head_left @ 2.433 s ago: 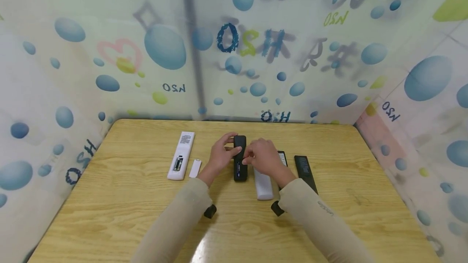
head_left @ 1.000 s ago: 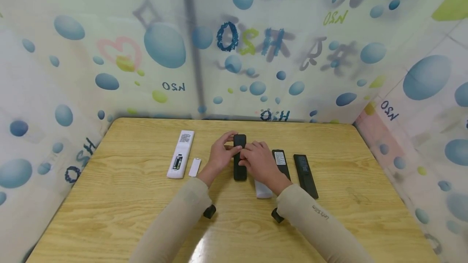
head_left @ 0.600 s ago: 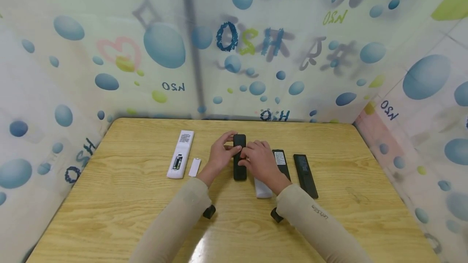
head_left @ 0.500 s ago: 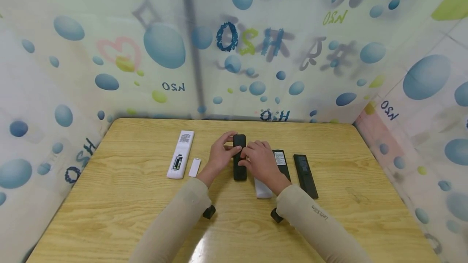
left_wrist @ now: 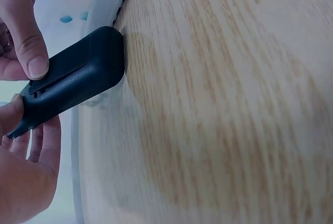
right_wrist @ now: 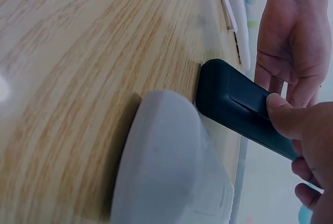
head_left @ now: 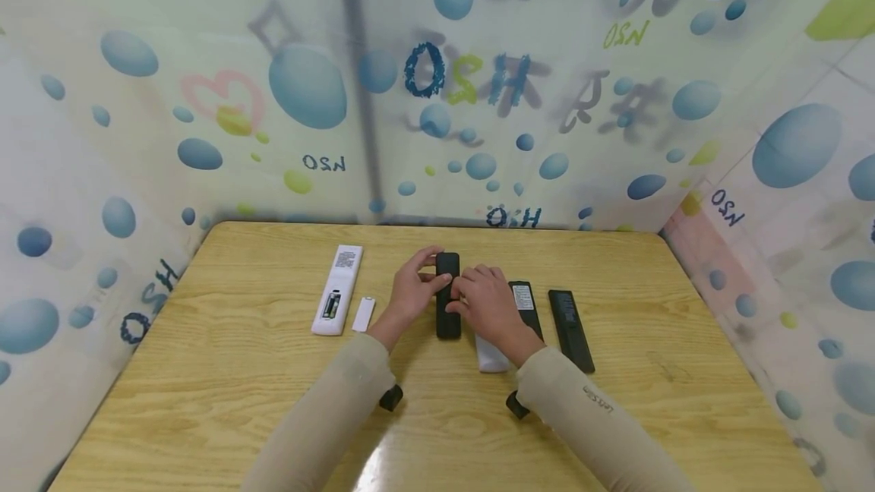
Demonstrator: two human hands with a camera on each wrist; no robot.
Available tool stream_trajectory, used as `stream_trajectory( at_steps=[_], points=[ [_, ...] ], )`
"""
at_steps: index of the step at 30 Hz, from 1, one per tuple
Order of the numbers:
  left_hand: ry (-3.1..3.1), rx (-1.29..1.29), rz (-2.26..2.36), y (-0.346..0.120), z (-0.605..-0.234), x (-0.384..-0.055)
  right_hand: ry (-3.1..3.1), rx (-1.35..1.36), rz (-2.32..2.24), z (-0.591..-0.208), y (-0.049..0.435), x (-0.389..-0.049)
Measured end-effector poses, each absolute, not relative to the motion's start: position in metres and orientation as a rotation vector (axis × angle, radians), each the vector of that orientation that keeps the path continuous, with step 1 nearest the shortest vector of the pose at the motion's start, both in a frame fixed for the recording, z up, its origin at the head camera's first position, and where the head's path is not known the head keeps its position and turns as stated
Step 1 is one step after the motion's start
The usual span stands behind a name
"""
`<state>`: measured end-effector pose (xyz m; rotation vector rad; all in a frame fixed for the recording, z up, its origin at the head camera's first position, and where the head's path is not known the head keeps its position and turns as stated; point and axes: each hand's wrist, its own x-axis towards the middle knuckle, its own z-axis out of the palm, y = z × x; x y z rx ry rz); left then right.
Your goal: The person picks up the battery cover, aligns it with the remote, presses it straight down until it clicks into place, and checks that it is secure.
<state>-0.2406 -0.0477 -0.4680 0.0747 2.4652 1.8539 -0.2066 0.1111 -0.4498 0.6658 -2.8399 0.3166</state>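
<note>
A black remote control (head_left: 447, 323) stands back side up near the middle of the table, its lower end meeting the wood in the wrist views. My left hand (head_left: 412, 285) grips it from the left, thumb across its back and fingers around its far side. From the right, my right hand (head_left: 491, 304) has its fingers curled at the remote's edge. In the left wrist view the right thumb (left_wrist: 37, 65) pinches the long battery cover (left_wrist: 63, 67), whose side seam shows as a narrow gap. The right fingertips are partly hidden.
On the left lies a white remote (head_left: 345, 279) with its battery compartment uncovered, beside a loose white cover (head_left: 364, 315). Under my right wrist sits a white remote (head_left: 492, 357). Further right lie a black remote with a white label (head_left: 523, 297) and another black remote (head_left: 573, 332).
Since the oldest frame, my right hand has shifted slightly down and left, closer over the black remote, uncovering more of the labelled remote. In the last half second little has moved.
</note>
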Motion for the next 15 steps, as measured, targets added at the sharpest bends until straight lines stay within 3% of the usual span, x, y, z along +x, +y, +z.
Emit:
stream_trajectory(
  at_steps=[15],
  points=[
    [2.447, 0.071, 1.870, -0.0477, -0.4701, -0.2414, -2.791, 0.632, 0.248, -0.4536, 0.1152, -0.2056]
  ],
)
